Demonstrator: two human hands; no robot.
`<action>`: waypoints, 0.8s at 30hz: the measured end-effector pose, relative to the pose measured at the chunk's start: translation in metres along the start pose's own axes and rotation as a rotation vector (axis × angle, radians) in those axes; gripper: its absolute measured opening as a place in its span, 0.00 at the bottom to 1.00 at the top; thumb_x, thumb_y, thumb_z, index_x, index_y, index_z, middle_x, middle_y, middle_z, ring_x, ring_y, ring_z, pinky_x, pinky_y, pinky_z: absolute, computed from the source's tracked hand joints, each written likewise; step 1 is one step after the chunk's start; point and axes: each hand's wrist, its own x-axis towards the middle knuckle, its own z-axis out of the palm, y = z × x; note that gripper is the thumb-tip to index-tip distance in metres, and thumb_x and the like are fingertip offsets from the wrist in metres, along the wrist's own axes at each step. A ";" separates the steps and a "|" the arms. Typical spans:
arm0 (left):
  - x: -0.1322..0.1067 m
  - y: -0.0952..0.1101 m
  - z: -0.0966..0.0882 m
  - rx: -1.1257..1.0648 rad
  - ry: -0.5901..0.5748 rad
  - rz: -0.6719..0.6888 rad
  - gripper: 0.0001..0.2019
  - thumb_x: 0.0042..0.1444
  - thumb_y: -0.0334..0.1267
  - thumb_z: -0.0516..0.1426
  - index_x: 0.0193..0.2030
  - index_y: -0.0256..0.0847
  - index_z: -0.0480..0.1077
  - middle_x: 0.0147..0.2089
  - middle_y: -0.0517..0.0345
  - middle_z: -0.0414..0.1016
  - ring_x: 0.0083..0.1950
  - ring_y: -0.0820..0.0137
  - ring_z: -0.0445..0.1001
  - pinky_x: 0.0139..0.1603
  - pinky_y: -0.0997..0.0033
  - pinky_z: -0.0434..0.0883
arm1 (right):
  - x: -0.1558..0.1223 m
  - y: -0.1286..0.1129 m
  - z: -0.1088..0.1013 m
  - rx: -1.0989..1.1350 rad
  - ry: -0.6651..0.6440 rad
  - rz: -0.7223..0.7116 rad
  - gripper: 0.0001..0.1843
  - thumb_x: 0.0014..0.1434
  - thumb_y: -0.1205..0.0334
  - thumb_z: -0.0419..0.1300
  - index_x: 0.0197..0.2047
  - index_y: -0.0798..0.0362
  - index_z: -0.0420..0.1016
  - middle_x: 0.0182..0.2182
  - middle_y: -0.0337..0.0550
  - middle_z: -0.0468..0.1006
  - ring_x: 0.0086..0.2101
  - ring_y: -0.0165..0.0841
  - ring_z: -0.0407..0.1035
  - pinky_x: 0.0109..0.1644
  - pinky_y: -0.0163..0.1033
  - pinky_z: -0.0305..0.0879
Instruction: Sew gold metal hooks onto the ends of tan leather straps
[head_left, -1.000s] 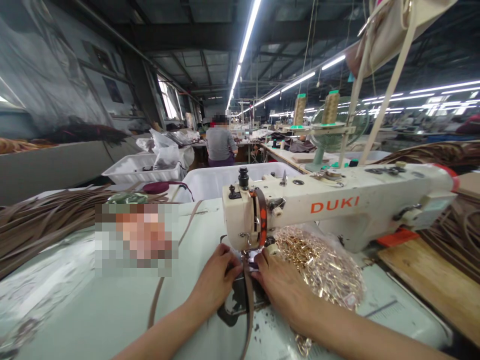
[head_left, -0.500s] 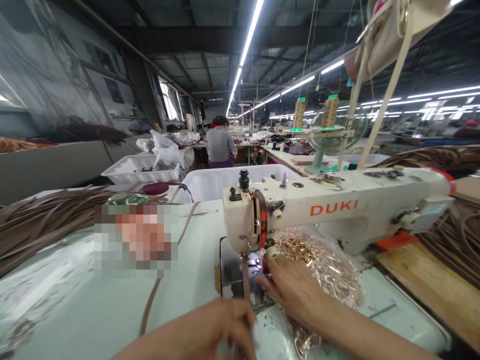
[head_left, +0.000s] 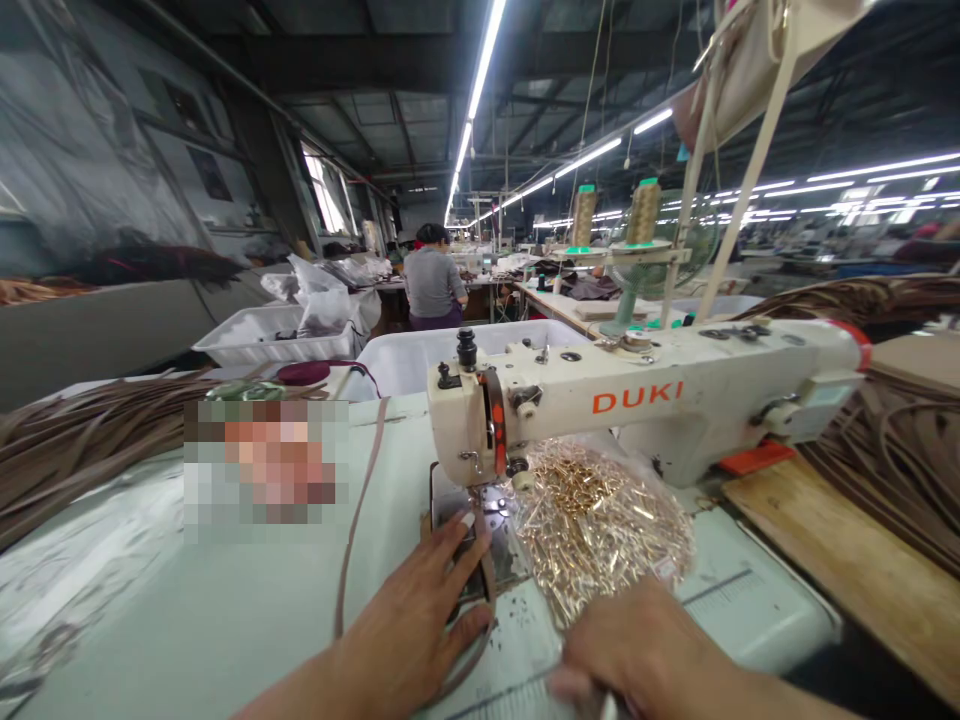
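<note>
My left hand (head_left: 424, 605) lies with its fingers stretched out over a narrow brown strap (head_left: 489, 585), just in front of the presser foot of a white sewing machine (head_left: 555, 400). The strap curves down past my thumb. At the bottom, my right hand (head_left: 645, 640) is closed, with its fingers curled under; a pale bit shows below them, but I cannot make out what it is. Beyond that hand sits a clear plastic bag of gold-coloured metal hardware (head_left: 607, 530), under the machine arm. Another length of strap (head_left: 356, 510) runs along the table to the left.
Bundles of brown straps (head_left: 90, 440) lie on the left, with more at the right (head_left: 885, 500). A wooden board (head_left: 847, 560) is beside the machine. White bins (head_left: 465, 345) stand behind the table. Thread cones (head_left: 643, 212) rise above it. A person in grey (head_left: 433, 275) sits farther back.
My left hand has moved up and forward onto the strap by the presser foot. My right hand has drawn back from the needle area to the near side of the hardware bag.
</note>
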 end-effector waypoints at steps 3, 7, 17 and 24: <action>-0.003 0.014 0.001 0.060 0.030 0.028 0.33 0.62 0.55 0.48 0.68 0.36 0.49 0.68 0.36 0.46 0.66 0.46 0.50 0.60 0.45 0.59 | 0.024 0.016 0.004 -0.176 0.012 0.090 0.12 0.66 0.62 0.47 0.44 0.52 0.70 0.39 0.42 0.77 0.41 0.34 0.70 0.38 0.37 0.66; 0.002 0.000 -0.026 -0.025 -0.058 0.034 0.20 0.68 0.43 0.43 0.64 0.45 0.58 0.64 0.51 0.60 0.63 0.60 0.59 0.62 0.56 0.60 | 0.025 0.013 0.029 -0.131 0.017 -0.224 0.16 0.68 0.60 0.44 0.39 0.54 0.72 0.31 0.39 0.78 0.30 0.28 0.70 0.27 0.31 0.61; -0.011 0.005 -0.009 0.080 0.049 0.087 0.29 0.61 0.41 0.53 0.67 0.38 0.49 0.67 0.42 0.50 0.66 0.54 0.53 0.62 0.53 0.60 | 0.026 0.012 0.028 -0.011 0.046 -0.139 0.19 0.68 0.57 0.42 0.33 0.52 0.70 0.25 0.37 0.74 0.23 0.25 0.65 0.25 0.30 0.56; 0.003 0.008 -0.007 0.155 -0.045 0.135 0.35 0.53 0.43 0.59 0.64 0.29 0.55 0.63 0.33 0.56 0.64 0.48 0.56 0.60 0.52 0.62 | 0.056 0.053 0.004 -0.158 0.081 0.183 0.10 0.63 0.63 0.50 0.33 0.51 0.70 0.28 0.38 0.74 0.29 0.32 0.68 0.31 0.36 0.53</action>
